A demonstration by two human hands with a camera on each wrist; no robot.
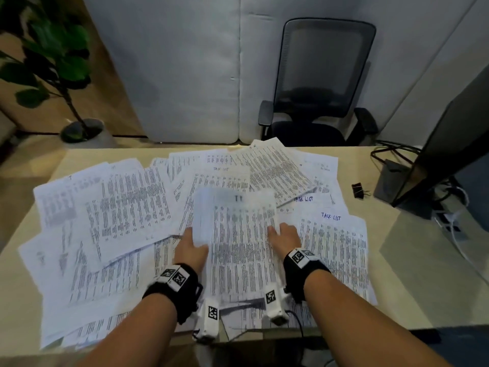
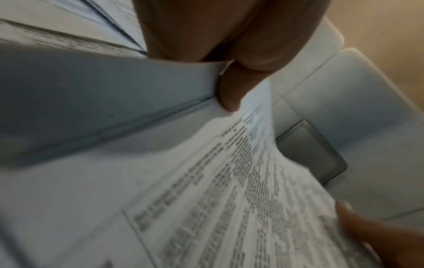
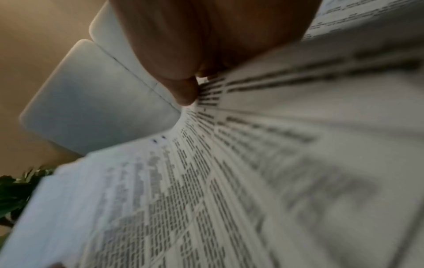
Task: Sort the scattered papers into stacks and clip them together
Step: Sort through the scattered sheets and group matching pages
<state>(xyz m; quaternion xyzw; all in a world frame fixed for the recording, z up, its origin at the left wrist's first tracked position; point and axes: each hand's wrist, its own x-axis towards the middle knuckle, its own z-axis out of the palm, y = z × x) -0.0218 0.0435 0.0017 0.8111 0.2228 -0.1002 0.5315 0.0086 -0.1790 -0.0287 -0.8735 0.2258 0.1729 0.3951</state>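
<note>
- A person's left hand (image 1: 191, 249) and right hand (image 1: 284, 238) grip opposite side edges of a small sheaf of printed sheets (image 1: 238, 234), held just above the middle of a wooden desk (image 1: 397, 260).
- The left wrist view shows the thumb (image 2: 231, 90) curled over the sheaf's edge, pinching it against fingers hidden beneath the paper.
- The right wrist view shows the right thumb (image 3: 185, 90) pressed on the printed face at the opposite edge, the remaining fingers out of sight behind the sheets.
- The held sheaf is blurred; its far end lifts off the pile while its near end sits low towards the desk's front edge.
- Scattered papers (image 1: 119, 207) cover most of the desk, overlapping at angles; several bear "TASK LIST" handwritten in blue (image 1: 330, 216).
- A black binder clip (image 1: 358, 190) lies on bare desk to the right of the papers, well apart from both hands.
- Behind the desk stand an office chair (image 1: 320, 83) and a potted plant (image 1: 60, 64).
</note>
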